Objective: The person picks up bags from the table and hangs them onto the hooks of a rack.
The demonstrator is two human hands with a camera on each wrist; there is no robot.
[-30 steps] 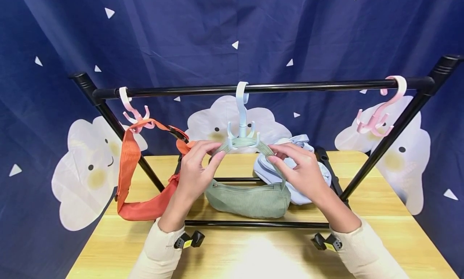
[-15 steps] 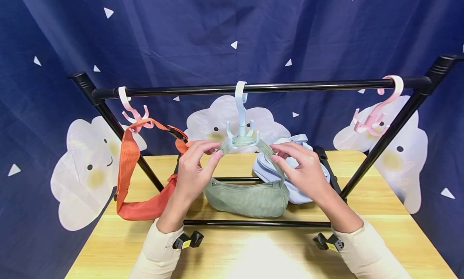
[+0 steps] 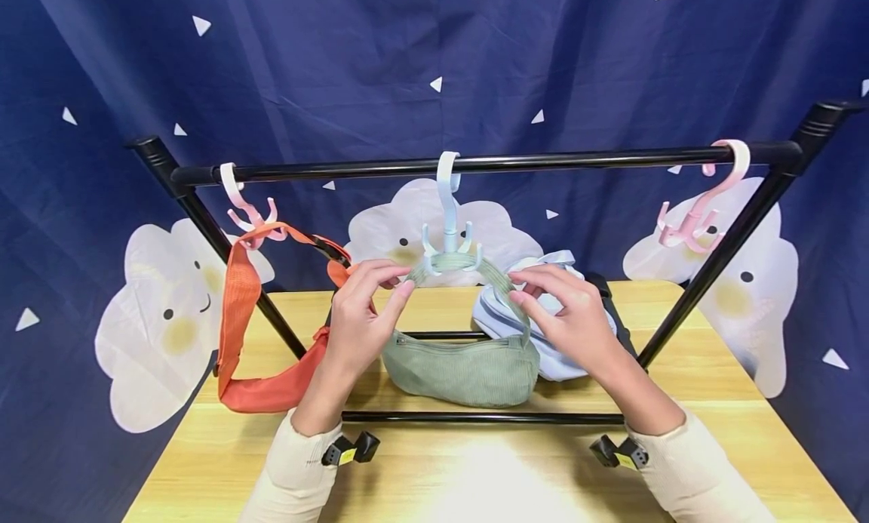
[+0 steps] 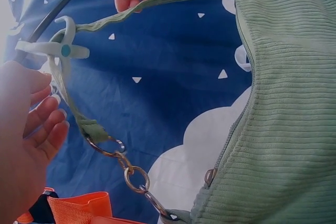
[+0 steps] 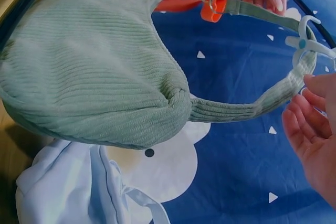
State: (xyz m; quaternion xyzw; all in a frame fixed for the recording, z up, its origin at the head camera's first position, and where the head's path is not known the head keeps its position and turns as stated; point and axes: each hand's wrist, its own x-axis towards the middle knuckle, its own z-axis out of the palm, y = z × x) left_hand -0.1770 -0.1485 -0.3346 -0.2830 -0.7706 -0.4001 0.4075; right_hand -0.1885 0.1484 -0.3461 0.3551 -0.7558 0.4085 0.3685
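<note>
A green corduroy shoulder bag (image 3: 462, 376) hangs by its strap (image 3: 501, 283) from a pale blue multi-prong hook (image 3: 449, 206) in the head view. My left hand (image 3: 363, 308) pinches the strap left of the prongs, between thumb and fingers. On the other side, my right hand (image 3: 573, 308) pinches the strap the same way. The left wrist view shows the hook's prongs (image 4: 65, 50) inside the strap's loop, and a metal ring chain (image 4: 136, 178) joining strap to bag. In the right wrist view, the strap (image 5: 226, 111) runs from the bag (image 5: 100, 66) up to the hook.
An orange bag (image 3: 241, 312) hangs from a pink hook (image 3: 254, 221) at the left. Another pink hook (image 3: 692, 225) is at the right of the black rail (image 3: 577, 160). Behind the green bag, a light blue bag (image 3: 498, 312) lies on the wooden table (image 3: 713, 402).
The head view has shifted very slightly. Both hands stay at the strap, and the green bag keeps hanging from the blue hook.
</note>
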